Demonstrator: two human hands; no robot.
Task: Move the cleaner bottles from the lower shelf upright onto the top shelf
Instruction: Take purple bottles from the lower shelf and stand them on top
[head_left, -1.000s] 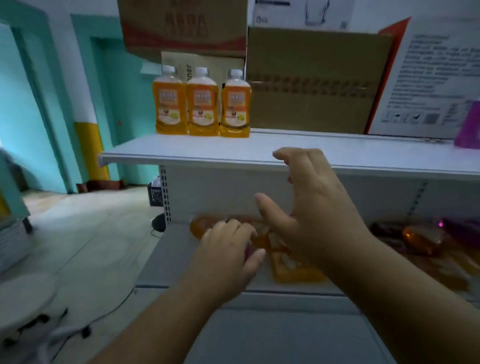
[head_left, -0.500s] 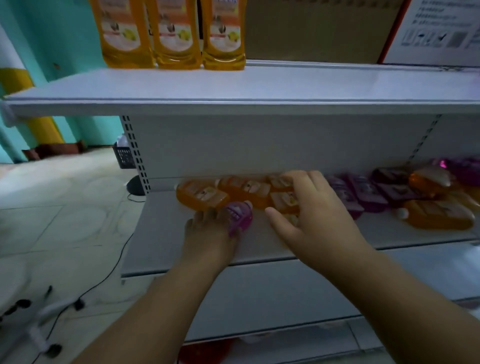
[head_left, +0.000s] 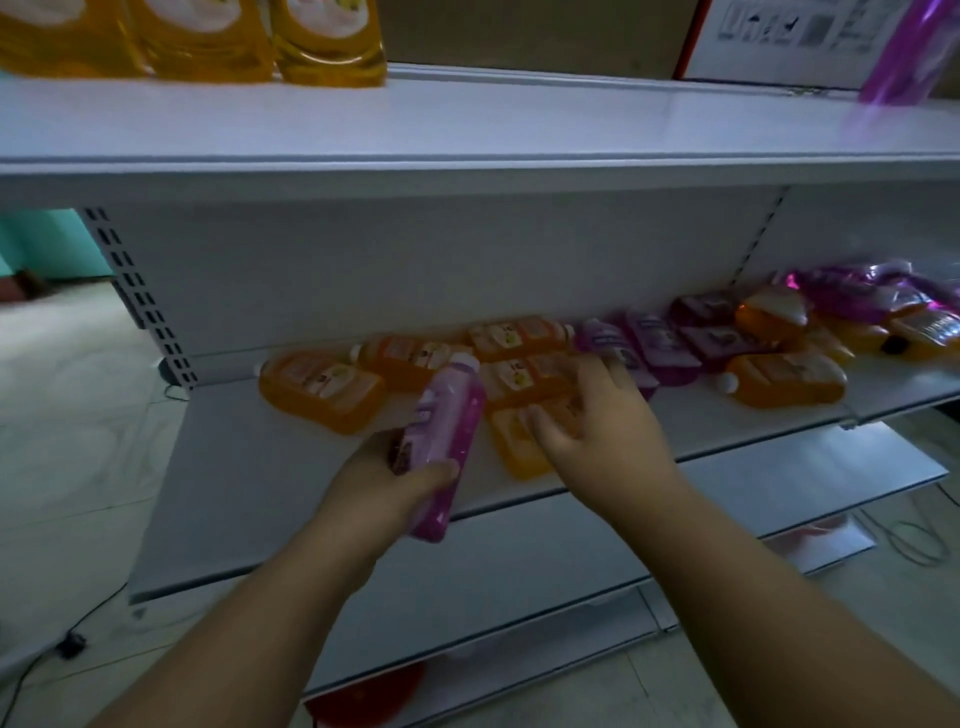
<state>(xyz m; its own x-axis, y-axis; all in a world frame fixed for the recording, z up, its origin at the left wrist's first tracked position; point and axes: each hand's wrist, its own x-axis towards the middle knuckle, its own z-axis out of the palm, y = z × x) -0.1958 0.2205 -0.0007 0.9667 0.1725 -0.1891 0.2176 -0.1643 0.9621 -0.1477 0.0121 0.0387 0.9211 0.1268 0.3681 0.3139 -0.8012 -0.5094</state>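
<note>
My left hand (head_left: 387, 483) is shut on a purple cleaner bottle (head_left: 441, 441), holding it tilted just off the lower shelf (head_left: 249, 478), cap pointing away from me. My right hand (head_left: 597, 421) lies on top of an orange bottle (head_left: 519, 439) lying flat on that shelf, fingers curled over it. Several more orange bottles (head_left: 322, 389) and purple bottles (head_left: 654, 343) lie flat along the shelf to the right. Three orange bottles (head_left: 327, 47) stand upright at the left of the top shelf (head_left: 519, 119), and one purple bottle (head_left: 904, 52) stands at its far right.
Cardboard boxes (head_left: 530, 36) stand along the back of the top shelf. A perforated upright (head_left: 140, 301) marks the shelf's left end. A lower white shelf (head_left: 779, 478) juts out at the right. Cables (head_left: 914, 540) lie on the tiled floor.
My left hand has closed on the purple bottle and lifted it off the lower shelf toward me. My right hand stays on the orange bottles. The camera has moved closer and lower.
</note>
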